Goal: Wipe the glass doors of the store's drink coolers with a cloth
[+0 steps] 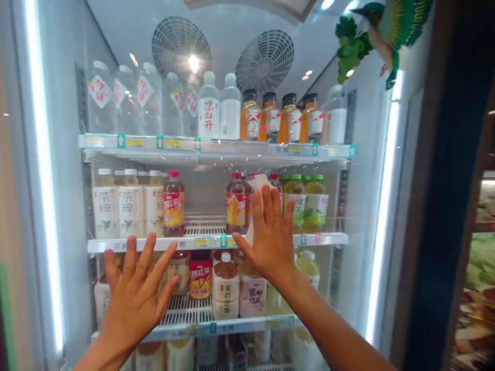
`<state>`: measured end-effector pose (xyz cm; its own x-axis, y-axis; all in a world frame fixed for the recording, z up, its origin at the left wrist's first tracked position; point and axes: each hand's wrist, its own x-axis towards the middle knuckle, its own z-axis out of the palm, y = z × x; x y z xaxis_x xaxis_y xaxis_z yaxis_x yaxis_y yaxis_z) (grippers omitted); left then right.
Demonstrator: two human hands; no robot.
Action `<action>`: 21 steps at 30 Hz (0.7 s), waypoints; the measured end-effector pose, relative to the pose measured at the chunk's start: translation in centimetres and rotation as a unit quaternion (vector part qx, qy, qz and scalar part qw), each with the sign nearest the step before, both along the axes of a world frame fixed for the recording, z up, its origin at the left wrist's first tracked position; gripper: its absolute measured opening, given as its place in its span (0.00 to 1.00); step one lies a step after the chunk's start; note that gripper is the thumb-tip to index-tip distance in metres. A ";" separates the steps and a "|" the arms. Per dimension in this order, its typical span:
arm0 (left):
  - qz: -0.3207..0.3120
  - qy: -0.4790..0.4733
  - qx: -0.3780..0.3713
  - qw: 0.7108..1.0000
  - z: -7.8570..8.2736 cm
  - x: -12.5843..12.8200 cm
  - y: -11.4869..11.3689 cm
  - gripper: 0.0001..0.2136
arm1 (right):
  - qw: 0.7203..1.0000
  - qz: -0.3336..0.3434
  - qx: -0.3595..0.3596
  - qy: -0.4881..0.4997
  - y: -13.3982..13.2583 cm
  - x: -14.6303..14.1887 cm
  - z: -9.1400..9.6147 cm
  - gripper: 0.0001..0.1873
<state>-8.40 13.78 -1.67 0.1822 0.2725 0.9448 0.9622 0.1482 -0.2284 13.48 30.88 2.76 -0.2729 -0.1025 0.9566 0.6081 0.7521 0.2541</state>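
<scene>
My left hand (137,291) lies with its fingers spread against the glass door (211,198) of a drinks fridge, holding nothing. Higher and to the right, my right hand (273,232) presses a white tissue (260,181) flat on the same glass. The tissue's top edge shows above the fingers and a strip of it beside the thumb; the palm hides the rest. Behind the glass near this hand stand red-capped tea bottles (236,206) and green-capped bottles (316,206). White-labelled bottles (105,206) stand above my left hand.
Clear water bottles (101,98) and amber bottles with black caps (251,116) line the top shelf (216,147). Lit strips (42,170) run down the fridge's sides. A bird sticker (386,38) is at the upper right, and a dark door frame (436,206) stands at the right.
</scene>
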 end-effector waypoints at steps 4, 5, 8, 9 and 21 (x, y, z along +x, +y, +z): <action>0.010 -0.016 0.009 1.000 -0.1 -4.5 -2.4 0.34 | 0.983 0.051 0.055 -0.165 -3.2 -5.2 -0.4 0.52; 0.012 -0.018 0.010 1.000 -0.1 -5.5 -2.9 0.34 | 0.974 0.058 0.071 -0.208 -4.0 -6.4 -0.4 0.52; 0.022 -0.021 0.010 0.999 0.1 -7.9 -4.4 0.35 | 0.982 0.035 0.060 -0.173 -6.0 -9.7 1.4 0.48; 0.027 -0.021 0.008 0.999 0.1 -8.6 -4.8 0.36 | 0.991 0.021 0.045 -0.128 -6.6 -10.6 2.3 0.48; 0.016 -0.025 0.046 0.998 -0.4 -12.7 -7.4 0.33 | 0.987 -0.018 0.112 -0.118 -11.2 -19.2 6.6 0.47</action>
